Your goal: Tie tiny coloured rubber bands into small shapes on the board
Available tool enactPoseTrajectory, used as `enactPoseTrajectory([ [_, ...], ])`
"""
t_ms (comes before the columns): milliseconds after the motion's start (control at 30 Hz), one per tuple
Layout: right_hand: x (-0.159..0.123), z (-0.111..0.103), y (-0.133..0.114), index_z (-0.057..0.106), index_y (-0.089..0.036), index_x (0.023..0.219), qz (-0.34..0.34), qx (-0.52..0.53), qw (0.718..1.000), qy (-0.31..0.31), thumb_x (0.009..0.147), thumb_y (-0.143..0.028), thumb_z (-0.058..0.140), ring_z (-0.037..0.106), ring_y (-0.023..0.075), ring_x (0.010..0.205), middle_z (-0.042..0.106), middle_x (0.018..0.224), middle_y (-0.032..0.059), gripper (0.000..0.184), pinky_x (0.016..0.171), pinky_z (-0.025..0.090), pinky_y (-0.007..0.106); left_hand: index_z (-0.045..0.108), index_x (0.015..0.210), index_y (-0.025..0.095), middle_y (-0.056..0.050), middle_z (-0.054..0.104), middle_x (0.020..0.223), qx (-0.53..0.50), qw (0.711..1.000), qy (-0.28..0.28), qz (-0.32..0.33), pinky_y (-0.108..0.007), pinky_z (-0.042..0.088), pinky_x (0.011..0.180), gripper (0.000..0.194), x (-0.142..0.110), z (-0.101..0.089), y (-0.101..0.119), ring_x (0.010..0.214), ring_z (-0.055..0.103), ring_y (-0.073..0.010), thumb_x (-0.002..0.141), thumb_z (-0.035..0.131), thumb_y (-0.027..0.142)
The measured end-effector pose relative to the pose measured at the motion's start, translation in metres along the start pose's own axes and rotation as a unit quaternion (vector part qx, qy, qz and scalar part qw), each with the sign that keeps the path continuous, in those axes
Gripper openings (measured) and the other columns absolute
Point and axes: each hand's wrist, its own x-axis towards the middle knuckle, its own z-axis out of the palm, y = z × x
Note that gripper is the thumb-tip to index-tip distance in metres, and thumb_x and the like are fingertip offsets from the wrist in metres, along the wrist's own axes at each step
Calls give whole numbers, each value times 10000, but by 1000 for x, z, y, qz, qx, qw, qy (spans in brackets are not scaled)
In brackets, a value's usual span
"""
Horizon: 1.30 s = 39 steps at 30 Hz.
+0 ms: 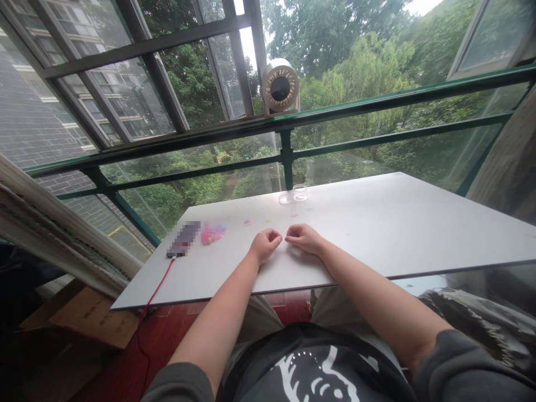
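Note:
Both hands rest near the front middle of the white table (360,223), a small gap between their fingertips. My left hand (266,244) is closed in a pinch, thumb against forefinger. My right hand (306,239) is pinched the same way, facing it. Anything between the fingers is too small to make out. Beyond the hands lie tiny pink bits (293,215) and tiny green bits (310,209). To the left is a heap of small pink and multicoloured pieces (213,233). Two clear round dishes (300,193) stand at the table's far edge.
A blurred-out dark device (184,239), probably a phone, lies at the table's left with a red cable (161,282) running off the edge. Behind are a green railing (287,153) and a white round fan-like device (281,86). A cardboard box (96,315) sits on the floor.

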Motion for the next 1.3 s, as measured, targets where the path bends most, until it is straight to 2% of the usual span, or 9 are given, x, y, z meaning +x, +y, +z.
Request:
enactPoseTrajectory([
  [567, 0, 2, 1, 582, -153, 675, 15, 10, 1000, 10, 701, -296, 599, 465, 104, 523, 542, 539, -26, 147, 516, 356, 228, 603, 726, 154, 3, 582, 653, 0, 1000, -3, -9, -227, 391, 582, 180, -1, -1, 2, 588, 485, -102, 719, 602, 333],
  [933, 1, 4, 3, 539, -171, 670, 1, 35, 999, 15, 699, -287, 565, 470, 107, 476, 518, 513, -41, 122, 497, 365, 238, 621, 693, 147, 3, 579, 618, 13, 1000, 19, 0, -222, 378, 555, 136, -2, 1, -1, 567, 480, -101, 698, 615, 283],
  [1300, 0, 3, 1, 537, -178, 667, 12, 79, 996, 30, 691, -324, 594, 500, 111, 506, 537, 581, -29, 158, 504, 388, 240, 593, 661, 153, 23, 536, 598, -68, 997, 18, -26, -223, 348, 554, 130, -1, 1, -1, 562, 440, -90, 668, 626, 279],
])
